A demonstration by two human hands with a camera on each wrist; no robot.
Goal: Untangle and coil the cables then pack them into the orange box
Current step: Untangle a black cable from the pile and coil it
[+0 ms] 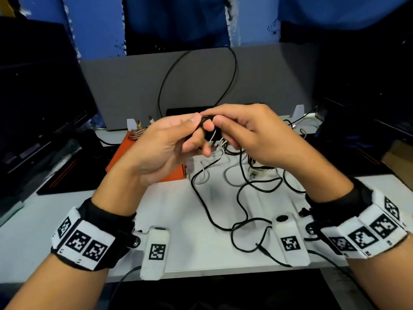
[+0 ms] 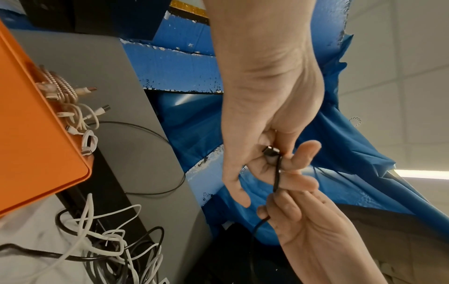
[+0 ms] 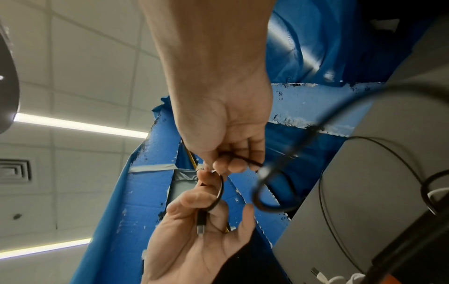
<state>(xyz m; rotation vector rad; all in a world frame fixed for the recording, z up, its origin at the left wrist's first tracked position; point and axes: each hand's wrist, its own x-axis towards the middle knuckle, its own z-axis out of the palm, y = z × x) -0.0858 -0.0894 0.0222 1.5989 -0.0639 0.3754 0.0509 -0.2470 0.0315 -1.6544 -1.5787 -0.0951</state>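
Note:
Above the white table (image 1: 190, 231) both hands meet on one black cable (image 1: 204, 119). My left hand (image 1: 196, 133) pinches its end, and the plug (image 3: 201, 223) lies against that palm under a small loop (image 3: 219, 192). My right hand (image 1: 214, 117) pinches the same cable (image 2: 277, 176) just beside it. The rest trails down to a tangle of black and white cables (image 1: 241, 175) on the table. The orange box (image 1: 120, 157) sits behind my left hand, partly hidden, holding a coiled braided cable (image 2: 58, 84) and white coils (image 2: 85, 123).
A grey partition (image 1: 134, 86) stands at the back with a thin black wire loop (image 1: 234, 68) against it. Dark monitors (image 1: 33, 108) flank the left side, and a black tray (image 1: 67, 175) lies left of the box. Loose cable loops (image 1: 243, 220) reach the table's near edge.

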